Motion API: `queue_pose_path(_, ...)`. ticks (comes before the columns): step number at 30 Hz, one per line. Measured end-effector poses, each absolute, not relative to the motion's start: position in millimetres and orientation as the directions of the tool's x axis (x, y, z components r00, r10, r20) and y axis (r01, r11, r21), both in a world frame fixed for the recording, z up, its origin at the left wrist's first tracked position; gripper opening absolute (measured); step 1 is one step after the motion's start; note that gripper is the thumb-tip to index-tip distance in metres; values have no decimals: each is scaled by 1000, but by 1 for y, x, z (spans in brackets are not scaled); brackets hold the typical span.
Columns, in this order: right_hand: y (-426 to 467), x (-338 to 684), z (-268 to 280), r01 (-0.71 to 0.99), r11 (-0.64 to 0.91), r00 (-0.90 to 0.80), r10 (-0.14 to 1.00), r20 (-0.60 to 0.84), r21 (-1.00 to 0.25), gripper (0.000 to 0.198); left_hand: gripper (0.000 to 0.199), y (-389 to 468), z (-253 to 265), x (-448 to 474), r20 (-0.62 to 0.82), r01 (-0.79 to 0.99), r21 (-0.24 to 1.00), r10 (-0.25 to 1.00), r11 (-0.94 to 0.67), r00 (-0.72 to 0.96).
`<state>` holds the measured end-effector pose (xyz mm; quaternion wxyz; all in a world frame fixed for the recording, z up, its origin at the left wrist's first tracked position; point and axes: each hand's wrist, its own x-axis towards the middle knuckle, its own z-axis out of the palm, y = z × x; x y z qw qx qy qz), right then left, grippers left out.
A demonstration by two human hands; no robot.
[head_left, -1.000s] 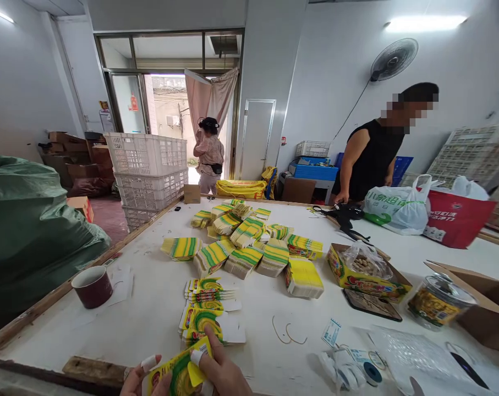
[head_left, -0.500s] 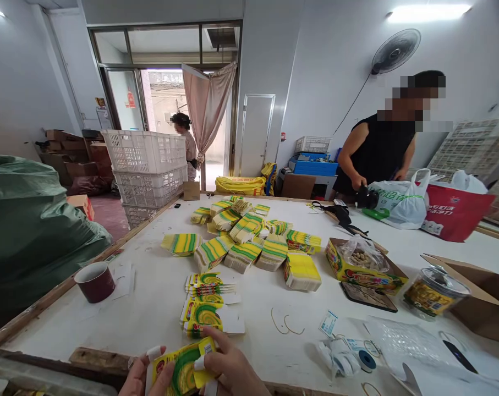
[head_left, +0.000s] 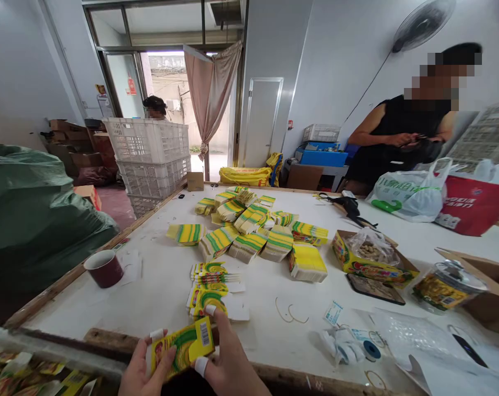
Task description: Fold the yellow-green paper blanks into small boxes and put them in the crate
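Observation:
My left hand (head_left: 144,366) grips a small yellow-and-green printed carton (head_left: 179,347), with the thumb across its front. A barcode shows near the carton's right end. My right hand (head_left: 228,355) is around that end, its thumb at the lower corner and index finger at the upper one; its other fingers are hidden. White coverings are on several fingertips. Just beyond my hands, a row of flat, unfolded cartons (head_left: 210,300) lies on the white table (head_left: 158,308). Farther back are many bundled cartons (head_left: 249,245) in a heap.
A maroon mug (head_left: 104,269) stands left, above a bin of cartons (head_left: 30,374) at lower left. On the right are an open display box (head_left: 373,275), a clear jar (head_left: 447,289) and tape rolls (head_left: 350,349). White crates (head_left: 150,143) stack beyond the table. Two other people are in view.
The right thumb and index finger have moved apart around the carton's end, and the barcode panel now faces me more. The view has shifted, showing more of the bin. Both other people have moved.

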<state>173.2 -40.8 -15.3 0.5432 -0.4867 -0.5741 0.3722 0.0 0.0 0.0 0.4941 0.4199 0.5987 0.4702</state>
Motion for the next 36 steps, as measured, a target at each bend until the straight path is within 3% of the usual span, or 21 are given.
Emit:
queue_pose_path(2, -38, 179, -17, 297, 260, 51, 956, 287, -919, 75, 49, 1, 13, -28, 58, 343, 936, 921, 85, -386)
queue_pose_path(5, -31, 204, -27, 503, 135, 127, 966, 227, -854, 55, 43, 2, 34, -81, 440, 741, 662, 742, 112, -505)
queue_pose_path(8, -18, 230, -39, 548, 37, 218, 958, 186, -836, 39, 47, 6, 40, -114, 556, 809, 558, 640, 185, -530)
queue_pose_path(11, -4, 242, -43, 599, 11, 251, 947, 200, -800, 40, 46, 11, 28, -103, 533, 806, 588, 716, 71, -451)
queue_pose_path(16, 7, 228, -44, 666, -17, 231, 955, 184, -746, 38, 47, 8, 2, -39, 319, 558, 818, 916, -136, -244)
queue_pose_path(20, 4, 220, -48, 660, -26, 243, 953, 181, -751, 34, 47, 1, -6, -16, 174, 356, 928, 972, -109, -156)
queue_pose_path(25, 0, 218, -41, 559, -14, 278, 945, 171, -829, 43, 51, 1, -18, -4, 46, 203, 979, 992, -22, -117)
queue_pose_path(27, -8, 210, -31, 498, 19, 253, 953, 167, -867, 41, 59, -2, -22, 7, 10, 55, 998, 996, -6, -90)
queue_pose_path(29, -21, 195, -19, 369, 85, 173, 972, 158, -926, 40, 71, -9, -23, 22, 23, -207, 978, 998, -35, -58)
queue_pose_path(32, -48, 169, -3, -33, 90, -54, 994, 92, -995, 47, 67, -25, -14, 45, -5, -572, 818, 995, -53, -100)
queue_pose_path(34, -64, 154, 1, -231, -5, -173, 984, 36, -973, 52, 58, -33, -4, 53, -69, -677, 734, 985, -56, -156)
queue_pose_path(36, -74, 144, 2, -295, -60, -233, 972, 11, -954, 51, 55, -36, 3, 56, -91, -692, 714, 964, -111, -249)
